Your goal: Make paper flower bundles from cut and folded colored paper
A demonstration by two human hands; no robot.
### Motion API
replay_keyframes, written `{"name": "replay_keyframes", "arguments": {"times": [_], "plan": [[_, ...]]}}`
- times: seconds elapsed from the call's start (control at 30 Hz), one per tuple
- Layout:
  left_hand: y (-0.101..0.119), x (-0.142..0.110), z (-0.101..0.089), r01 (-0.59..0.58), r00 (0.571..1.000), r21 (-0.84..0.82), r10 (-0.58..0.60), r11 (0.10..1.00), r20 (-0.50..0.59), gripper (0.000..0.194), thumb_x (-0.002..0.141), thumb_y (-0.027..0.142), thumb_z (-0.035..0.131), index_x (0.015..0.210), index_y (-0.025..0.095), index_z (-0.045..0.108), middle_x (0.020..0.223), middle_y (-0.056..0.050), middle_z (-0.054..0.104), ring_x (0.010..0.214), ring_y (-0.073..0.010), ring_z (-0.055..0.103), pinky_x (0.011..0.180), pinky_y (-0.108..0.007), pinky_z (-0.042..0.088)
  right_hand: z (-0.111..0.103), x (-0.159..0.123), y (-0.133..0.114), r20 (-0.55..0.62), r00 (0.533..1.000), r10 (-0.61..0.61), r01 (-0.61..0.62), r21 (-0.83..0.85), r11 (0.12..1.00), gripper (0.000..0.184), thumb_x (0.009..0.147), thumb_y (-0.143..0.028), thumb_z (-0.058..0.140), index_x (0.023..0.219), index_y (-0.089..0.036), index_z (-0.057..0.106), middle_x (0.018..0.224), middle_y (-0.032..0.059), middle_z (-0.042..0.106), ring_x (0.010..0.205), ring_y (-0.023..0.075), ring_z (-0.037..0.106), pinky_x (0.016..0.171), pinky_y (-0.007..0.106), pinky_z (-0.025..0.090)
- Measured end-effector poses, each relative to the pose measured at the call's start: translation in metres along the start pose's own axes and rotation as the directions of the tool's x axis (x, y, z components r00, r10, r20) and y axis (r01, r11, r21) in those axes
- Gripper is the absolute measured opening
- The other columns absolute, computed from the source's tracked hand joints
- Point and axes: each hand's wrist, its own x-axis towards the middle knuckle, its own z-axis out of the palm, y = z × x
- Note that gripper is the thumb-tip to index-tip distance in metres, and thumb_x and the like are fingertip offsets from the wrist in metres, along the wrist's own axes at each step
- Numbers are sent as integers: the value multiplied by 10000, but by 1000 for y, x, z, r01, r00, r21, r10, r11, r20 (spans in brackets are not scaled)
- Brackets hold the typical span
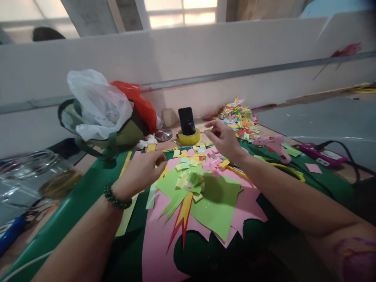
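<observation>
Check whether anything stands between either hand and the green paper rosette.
Nothing visible blocks the left hand; between the right hand and the green paper rosette lie small pink paper pieces, apparently too low to block.

upper sheet [219, 199]: lime green | lower sheet [157, 235]: pink | forked tail [185, 211]: yellow edged red | tape roll [188, 139]: yellow | glue gun [275, 146]: pink | phone [187, 121]: black | counter cover [70, 209]: green
</observation>
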Motion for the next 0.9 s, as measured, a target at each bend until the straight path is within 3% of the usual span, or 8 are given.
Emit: {"name": "replay_keyframes", "arguments": {"times": [0.1, 0.33, 0.47, 0.57, 0.77, 0.9], "plan": [[-10, 10, 1, 49, 997, -53, -46, 997, 60, 341, 863, 463, 412, 714, 204, 576, 749, -45, 662, 685, -205, 583, 570, -285, 331, -7, 3, -1, -68, 995, -77, 81, 45, 996, 192, 853, -310, 570, 974, -162, 590, 705, -18, 537, 563, 100, 441, 542, 239, 350], [-14, 21, 31, -17, 977, -230, 65, 973, 204, 384, 764, 550, 530, 595, 205, 553, 629, -32, 610, 600, -184, 527, 543, -278, 298, -9, -8, -9, 89, 981, -171, 185, -187, 965, 238, 892, -361, 525, 791, -169, 625, 588, -14, 536, 527, 109, 425, 554, 251, 314], [-6, 21, 52, 17, 955, -390, 100, 921, 278, 218, 626, 407, 676, 584, 206, 600, 612, -19, 626, 583, -181, 539, 527, -267, 328, -8, -8, -6, 114, 977, -181, 203, -225, 953, 254, 902, -346, 502, 790, -166, 643, 599, -3, 566, 533, 112, 434, 552, 246, 309], [-1, 21, 62, 50, 955, -487, 100, 872, 278, 101, 589, 271, 640, 549, 205, 575, 562, -1, 594, 540, -165, 516, 510, -261, 339, -9, -6, -4, 121, 974, -193, 216, -219, 951, 246, 899, -331, 496, 811, -163, 654, 628, 7, 593, 565, 119, 465, 569, 245, 323], [-3, 24, 52, 99, 958, -641, 101, 761, 268, 73, 595, 264, 571, 606, 194, 550, 589, 22, 557, 570, -144, 494, 547, -253, 353, -11, -2, -5, 62, 982, -179, 185, -112, 976, 244, 876, -350, 508, 773, -165, 629, 672, 23, 604, 609, 129, 489, 590, 253, 364], [-6, 27, 43, 69, 984, -734, 77, 675, 163, 155, 599, 315, 597, 672, 188, 546, 611, 51, 490, 573, -116, 439, 541, -238, 313, -11, 3, -5, 183, 982, -46, 30, 90, 995, 281, 854, -425, 540, 847, -158, 626, 760, 29, 633, 659, 134, 530, 612, 256, 404]]}}
